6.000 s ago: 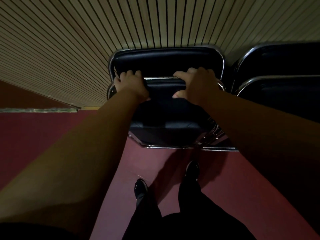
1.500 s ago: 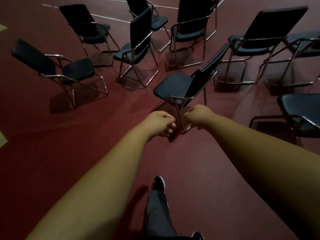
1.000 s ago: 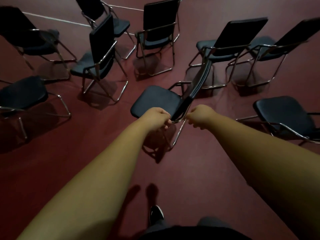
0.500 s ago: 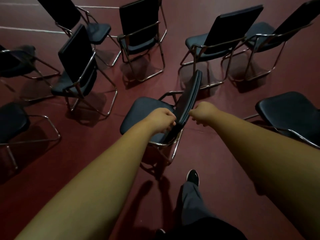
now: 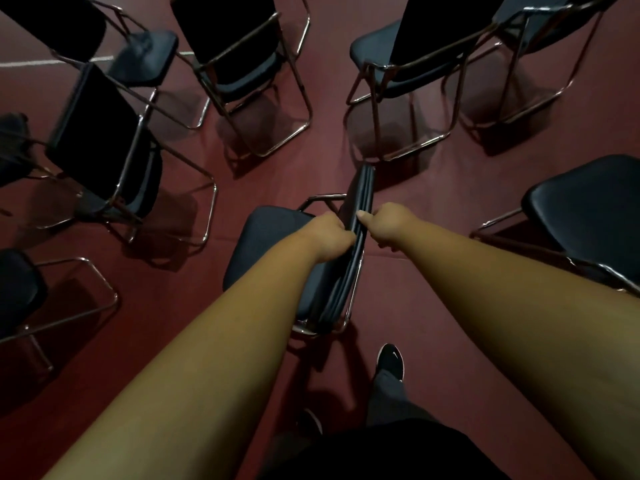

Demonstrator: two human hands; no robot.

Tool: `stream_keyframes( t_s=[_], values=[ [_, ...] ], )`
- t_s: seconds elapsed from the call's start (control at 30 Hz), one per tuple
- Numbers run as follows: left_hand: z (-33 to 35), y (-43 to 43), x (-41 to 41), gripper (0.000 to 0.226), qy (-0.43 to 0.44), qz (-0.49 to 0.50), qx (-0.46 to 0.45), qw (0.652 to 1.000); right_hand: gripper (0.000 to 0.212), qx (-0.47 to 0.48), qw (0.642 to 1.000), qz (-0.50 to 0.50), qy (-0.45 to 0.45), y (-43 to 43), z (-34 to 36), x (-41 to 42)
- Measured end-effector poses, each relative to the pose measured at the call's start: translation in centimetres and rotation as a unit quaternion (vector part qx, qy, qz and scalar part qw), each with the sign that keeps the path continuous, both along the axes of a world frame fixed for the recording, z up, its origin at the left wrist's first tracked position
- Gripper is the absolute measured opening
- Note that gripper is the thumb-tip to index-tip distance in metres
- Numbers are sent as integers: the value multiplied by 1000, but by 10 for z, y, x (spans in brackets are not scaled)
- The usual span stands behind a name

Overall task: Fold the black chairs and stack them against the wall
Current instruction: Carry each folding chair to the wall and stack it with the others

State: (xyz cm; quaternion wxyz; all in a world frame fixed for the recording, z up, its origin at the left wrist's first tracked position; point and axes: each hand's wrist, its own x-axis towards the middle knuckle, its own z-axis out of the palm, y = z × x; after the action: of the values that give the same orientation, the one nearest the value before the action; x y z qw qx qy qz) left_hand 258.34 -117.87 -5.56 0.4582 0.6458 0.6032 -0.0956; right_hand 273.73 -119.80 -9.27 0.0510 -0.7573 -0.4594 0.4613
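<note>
Maroon floor lies under scattered black chairs. Right before my shoe stands the nearest chair, seat unfolded; my left hand and right hand each clasp its upright backrest from opposite sides.

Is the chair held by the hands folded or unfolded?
Unfolded: the seat lies roughly flat, sticking out from the upright backrest.

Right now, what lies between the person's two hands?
In the head view, the black chair's backrest, seen edge-on, stands between the left hand and the right hand; both grip it, one from each side.
</note>
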Motion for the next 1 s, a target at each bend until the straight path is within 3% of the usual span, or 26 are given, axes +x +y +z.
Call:
stream_keyframes(
  t_s=[0.03, 0.07, 0.13, 0.17, 0.23, 0.43, 0.67, 1.0],
  values=[
    [-3, 2, 4, 16, 5, -7, -20, 1000, 63, -6, 1000, -5, 7, 1, -3, 2],
    [-10, 6, 6, 34, 11, -7, -45, 999, 63, -9, 1000, -7, 16, 2, -4, 4],
    [-24, 8, 8, 101, 53, -14, -78, 996, 61, -27, 999, -13, 35, 6, -4, 8],
    [-32, 7, 8, 119, 71, -23, -86, 994, 61, -48, 997, -23, 52, 8, -3, 9],
    [-45, 2, 10, 129, 79, -28, -98, 992, 64, -84, 992, -49, 83, 11, -1, 13],
    [-68, -21, 15, 96, 30, 72, -2, 997, 78, -123, 980, -123, 94, 21, -4, 14],
    [-79, -26, 5, 86, 3, 69, 66, 995, 80, -211, 957, -167, 110, 29, 6, 18],
    [-86, -20, -8, 95, -31, 98, 107, 989, 109, -226, 961, -121, 104, 43, -7, 21]
  ],
)
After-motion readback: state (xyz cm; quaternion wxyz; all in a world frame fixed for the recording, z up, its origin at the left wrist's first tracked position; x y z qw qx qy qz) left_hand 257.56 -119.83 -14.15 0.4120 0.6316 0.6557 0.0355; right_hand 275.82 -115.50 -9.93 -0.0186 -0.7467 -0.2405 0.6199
